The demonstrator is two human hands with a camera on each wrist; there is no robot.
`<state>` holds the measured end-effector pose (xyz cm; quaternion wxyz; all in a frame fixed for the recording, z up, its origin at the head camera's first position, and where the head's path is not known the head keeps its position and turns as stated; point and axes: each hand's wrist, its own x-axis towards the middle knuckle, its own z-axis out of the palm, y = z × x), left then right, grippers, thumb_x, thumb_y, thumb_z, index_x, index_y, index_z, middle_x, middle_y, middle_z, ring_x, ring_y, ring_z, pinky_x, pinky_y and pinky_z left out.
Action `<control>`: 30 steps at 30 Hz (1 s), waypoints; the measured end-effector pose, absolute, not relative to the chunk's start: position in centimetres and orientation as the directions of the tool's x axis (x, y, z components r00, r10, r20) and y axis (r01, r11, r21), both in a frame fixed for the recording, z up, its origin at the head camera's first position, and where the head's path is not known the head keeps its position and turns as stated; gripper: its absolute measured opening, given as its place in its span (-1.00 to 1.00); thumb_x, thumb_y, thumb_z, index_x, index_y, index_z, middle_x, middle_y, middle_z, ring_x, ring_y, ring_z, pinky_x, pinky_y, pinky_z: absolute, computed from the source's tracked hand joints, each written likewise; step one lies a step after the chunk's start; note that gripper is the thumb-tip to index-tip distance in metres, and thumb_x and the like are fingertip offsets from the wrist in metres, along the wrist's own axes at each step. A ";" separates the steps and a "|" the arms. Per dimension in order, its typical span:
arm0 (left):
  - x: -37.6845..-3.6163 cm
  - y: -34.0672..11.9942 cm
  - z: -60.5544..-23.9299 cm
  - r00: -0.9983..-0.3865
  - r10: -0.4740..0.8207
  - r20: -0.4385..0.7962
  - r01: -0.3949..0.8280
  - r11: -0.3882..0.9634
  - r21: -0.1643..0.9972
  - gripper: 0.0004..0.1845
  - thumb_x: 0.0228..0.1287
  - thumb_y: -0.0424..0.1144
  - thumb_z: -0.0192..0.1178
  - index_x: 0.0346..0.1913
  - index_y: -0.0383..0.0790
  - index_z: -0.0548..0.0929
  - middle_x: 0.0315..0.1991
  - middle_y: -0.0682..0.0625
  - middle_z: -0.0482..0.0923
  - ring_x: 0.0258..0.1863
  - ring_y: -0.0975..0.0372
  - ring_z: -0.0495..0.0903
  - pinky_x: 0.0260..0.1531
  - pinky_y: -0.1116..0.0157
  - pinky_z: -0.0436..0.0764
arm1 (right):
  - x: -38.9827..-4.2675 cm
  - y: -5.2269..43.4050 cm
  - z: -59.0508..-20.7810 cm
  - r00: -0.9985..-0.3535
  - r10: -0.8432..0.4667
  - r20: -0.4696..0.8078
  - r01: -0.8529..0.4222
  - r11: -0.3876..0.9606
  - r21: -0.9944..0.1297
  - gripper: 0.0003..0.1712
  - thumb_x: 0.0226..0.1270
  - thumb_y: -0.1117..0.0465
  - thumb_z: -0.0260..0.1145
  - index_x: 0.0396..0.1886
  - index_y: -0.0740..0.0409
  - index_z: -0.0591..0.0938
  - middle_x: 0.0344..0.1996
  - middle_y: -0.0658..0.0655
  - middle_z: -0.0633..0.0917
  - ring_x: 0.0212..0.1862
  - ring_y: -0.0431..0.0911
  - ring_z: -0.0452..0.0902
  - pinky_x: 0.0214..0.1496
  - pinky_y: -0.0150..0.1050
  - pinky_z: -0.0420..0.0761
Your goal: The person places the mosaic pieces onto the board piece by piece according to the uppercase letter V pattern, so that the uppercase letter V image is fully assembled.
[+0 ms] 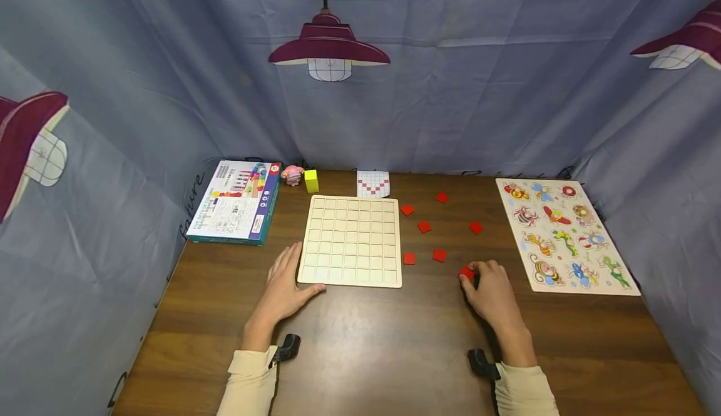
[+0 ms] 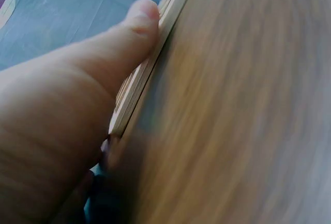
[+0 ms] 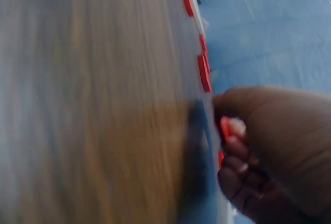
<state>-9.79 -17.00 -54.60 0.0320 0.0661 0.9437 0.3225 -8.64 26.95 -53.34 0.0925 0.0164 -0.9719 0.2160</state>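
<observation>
On the dark wooden table [image 1: 394,353], the right hand [image 1: 491,289] sits at about four o'clock from the pale wooden grid board [image 1: 352,241], its fingers curled round a small red square tile [image 1: 465,273] that peeks out at the fingertips; the right wrist view shows the same red tile [image 3: 225,129] pinched between thumb and fingers. The left hand [image 1: 287,284] lies flat and relaxed at the board's seven o'clock corner, fingers straight along the left edge and the thumb [image 2: 135,30] pressed against the near edge of the board [image 2: 150,63], steadying it. Six more loose red tiles [image 1: 439,254] lie scattered on the table at the board's three o'clock side, apart from one another. A white card with a red checked pattern [image 1: 373,184] stands at the board's twelve o'clock. The step in hand looks like the pick-up of one tile; the grid shows no tiles in it as yet. The next move would seem to call for lifting the tile clear and carrying it toward nine o'clock over the board, then matching a cell to the card.
</observation>
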 end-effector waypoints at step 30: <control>-9.8 -16.2 -54.9 -0.997 0.079 -0.024 0.052 0.829 0.557 0.22 0.05 0.35 0.43 0.63 -0.17 0.10 0.60 -0.12 0.19 0.63 -0.03 0.02 0.52 -0.19 0.07 | -14.9 7.6 -53.1 -0.771 -0.592 0.234 -0.637 0.707 -0.307 -0.79 0.41 0.08 0.39 -0.16 0.13 0.73 -0.25 0.02 0.62 -0.15 -0.11 0.50 -0.06 -0.26 0.61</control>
